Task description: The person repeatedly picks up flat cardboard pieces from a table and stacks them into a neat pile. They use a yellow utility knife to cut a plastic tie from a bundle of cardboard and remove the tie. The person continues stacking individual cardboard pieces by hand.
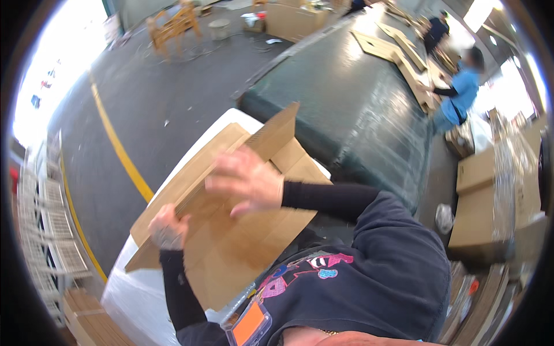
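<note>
A brown cardboard box (219, 259), partly unfolded with creased panels and raised flaps, lies in front of me on a white, plastic-covered stack (138, 288). My left hand (168, 226) is closed on the edge of a raised panel at the box's left side. Over the middle of the box is my right hand (248, 179), smeared by motion, its fingers spread and nothing in them. One flap (277, 135) stands up just beyond the right hand.
A long table with a dark green cover (340, 98) stands ahead, bearing wooden boards (375, 46). A person in blue (461, 92) works beside it. Wrapped cartons (490, 190) are stacked at right, white wire racks (57, 230) at left. A yellow line (118, 147) crosses the floor.
</note>
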The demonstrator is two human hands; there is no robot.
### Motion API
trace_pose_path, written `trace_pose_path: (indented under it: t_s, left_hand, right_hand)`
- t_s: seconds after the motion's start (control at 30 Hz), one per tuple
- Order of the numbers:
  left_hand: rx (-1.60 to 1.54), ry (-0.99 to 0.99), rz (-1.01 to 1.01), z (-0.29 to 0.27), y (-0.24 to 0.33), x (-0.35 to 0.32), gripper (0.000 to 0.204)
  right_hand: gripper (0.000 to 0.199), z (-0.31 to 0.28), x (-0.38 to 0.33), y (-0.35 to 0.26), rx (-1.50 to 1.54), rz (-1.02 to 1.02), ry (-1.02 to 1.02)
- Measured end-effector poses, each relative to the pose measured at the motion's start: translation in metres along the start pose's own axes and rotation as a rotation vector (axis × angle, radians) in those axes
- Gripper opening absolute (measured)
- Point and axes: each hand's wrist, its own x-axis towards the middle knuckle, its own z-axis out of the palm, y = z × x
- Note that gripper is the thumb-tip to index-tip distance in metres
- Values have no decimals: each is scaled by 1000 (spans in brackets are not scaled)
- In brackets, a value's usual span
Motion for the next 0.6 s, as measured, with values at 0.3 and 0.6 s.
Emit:
trace_pose_path:
  t_s: [0.3, 0.6]
  left_hand:
    - [254, 259, 434, -169, 209, 87, 55]
    - [-123, 414, 322, -95, 185, 124, 54]
  right_hand:
    - [37, -208, -116, 148, -79, 501, -142]
    - [36, -313, -355, 347, 313, 1365, 479]
